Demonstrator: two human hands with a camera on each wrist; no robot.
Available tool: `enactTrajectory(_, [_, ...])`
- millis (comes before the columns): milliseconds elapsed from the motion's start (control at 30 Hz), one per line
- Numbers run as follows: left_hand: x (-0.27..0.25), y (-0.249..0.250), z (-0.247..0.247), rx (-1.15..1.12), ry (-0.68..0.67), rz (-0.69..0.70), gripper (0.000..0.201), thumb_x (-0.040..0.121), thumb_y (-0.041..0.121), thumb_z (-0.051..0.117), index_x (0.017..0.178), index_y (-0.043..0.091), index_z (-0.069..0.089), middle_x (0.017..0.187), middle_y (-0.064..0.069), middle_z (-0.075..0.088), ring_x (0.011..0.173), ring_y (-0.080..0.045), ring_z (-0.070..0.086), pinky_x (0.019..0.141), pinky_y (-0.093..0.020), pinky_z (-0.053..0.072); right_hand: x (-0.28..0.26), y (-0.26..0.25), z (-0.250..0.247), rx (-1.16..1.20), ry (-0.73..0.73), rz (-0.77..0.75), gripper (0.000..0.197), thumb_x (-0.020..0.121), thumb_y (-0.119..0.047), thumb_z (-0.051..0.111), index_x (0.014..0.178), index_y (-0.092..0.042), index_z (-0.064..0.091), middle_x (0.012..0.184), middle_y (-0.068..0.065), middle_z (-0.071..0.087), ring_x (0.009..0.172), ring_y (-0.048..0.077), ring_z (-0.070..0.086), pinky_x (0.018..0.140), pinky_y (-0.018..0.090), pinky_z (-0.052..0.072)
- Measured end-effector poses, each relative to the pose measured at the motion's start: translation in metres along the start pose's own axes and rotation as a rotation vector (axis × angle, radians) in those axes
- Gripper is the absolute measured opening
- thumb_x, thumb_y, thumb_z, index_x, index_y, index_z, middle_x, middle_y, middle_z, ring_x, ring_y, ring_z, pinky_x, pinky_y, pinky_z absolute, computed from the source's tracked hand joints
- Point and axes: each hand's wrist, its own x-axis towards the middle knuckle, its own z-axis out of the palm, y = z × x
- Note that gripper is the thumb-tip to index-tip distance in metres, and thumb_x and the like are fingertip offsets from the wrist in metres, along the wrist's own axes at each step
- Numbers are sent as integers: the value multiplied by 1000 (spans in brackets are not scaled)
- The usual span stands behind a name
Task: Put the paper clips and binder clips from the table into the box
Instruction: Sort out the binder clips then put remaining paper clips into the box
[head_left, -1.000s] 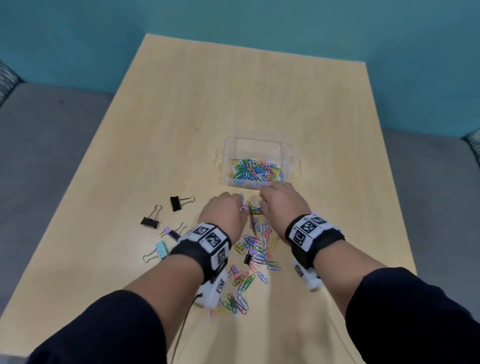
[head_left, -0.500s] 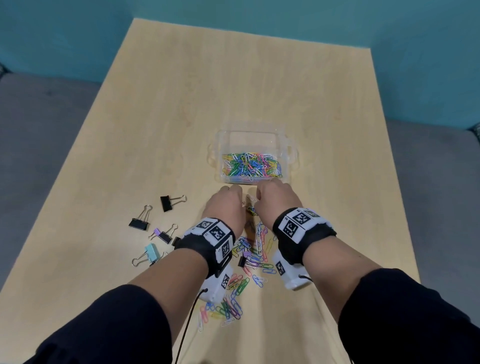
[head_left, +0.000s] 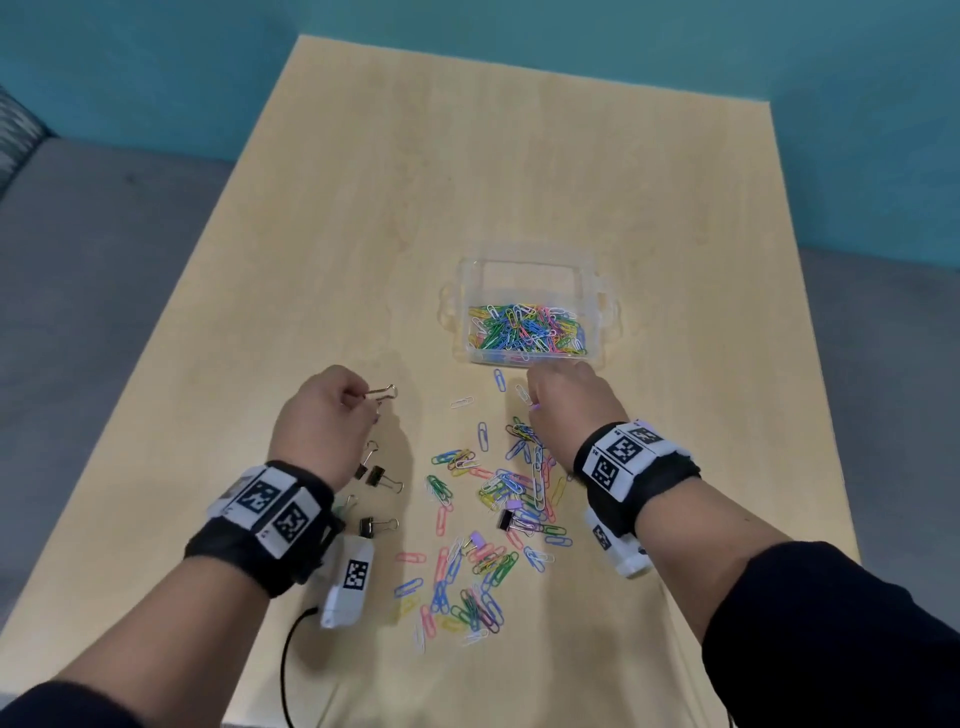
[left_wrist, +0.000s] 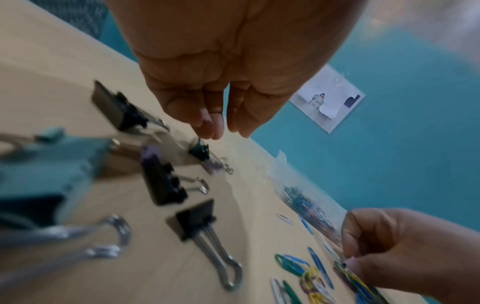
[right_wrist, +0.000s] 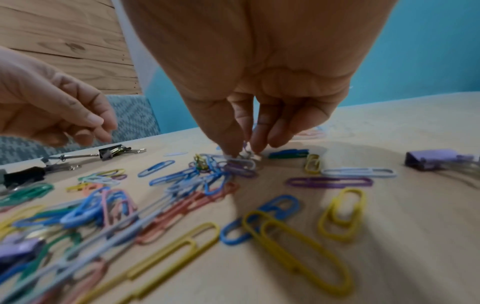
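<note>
A clear plastic box (head_left: 524, 275) holding several coloured paper clips stands mid-table. My left hand (head_left: 363, 402) pinches a small black binder clip (head_left: 383, 391) by its body (left_wrist: 200, 149), just above the table, left of the box. My right hand (head_left: 535, 415) is just in front of the box, fingertips (right_wrist: 230, 151) pinching a bunch of paper clips (right_wrist: 240, 162) at the far end of the loose paper clip pile (head_left: 488, 519). More black binder clips (head_left: 376, 475) lie under my left wrist, and a teal one (left_wrist: 39, 179) shows in the left wrist view.
A purple binder clip (right_wrist: 436, 160) lies right of my right hand; a black one (head_left: 506, 519) sits inside the pile. A cable (head_left: 285, 670) runs from my left wrist off the table's near edge. Grey seating flanks the wooden table (head_left: 467, 156).
My left hand has moved left, away from the right hand, and picked up a binder clip. My right hand stays by the box, now pinching paper clips.
</note>
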Motion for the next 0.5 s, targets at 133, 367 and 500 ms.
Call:
enactTrajectory(133, [-10, -9, -14, 9, 46, 27, 10, 86, 20, 58, 94, 21, 62, 92, 1, 62, 82, -18, 57, 72, -29, 42, -4, 11, -5, 373, 77, 148, 17, 75, -3, 48, 75, -20, 51, 77, 0, 55, 71, 26, 54, 57, 29, 39])
enactTrajectory(367, [-35, 12, 27, 279, -172, 571, 20, 86, 11, 57, 104, 11, 65, 105, -8, 58, 97, -30, 55, 83, -39, 47, -23, 75, -33, 457, 35, 422, 20, 83, -7, 51, 80, -23, 62, 83, 4, 66, 63, 22, 67, 65, 39, 58])
enactTrajectory(500, [-24, 52, 70, 452, -297, 697, 42, 93, 17, 47, 135, 10, 43, 145, -11, 36, 131, -30, 33, 103, -41, 38, -35, 54, -28, 160, 121, 253, 26, 85, -4, 47, 99, -17, 65, 107, 10, 56, 88, 27, 60, 75, 35, 49])
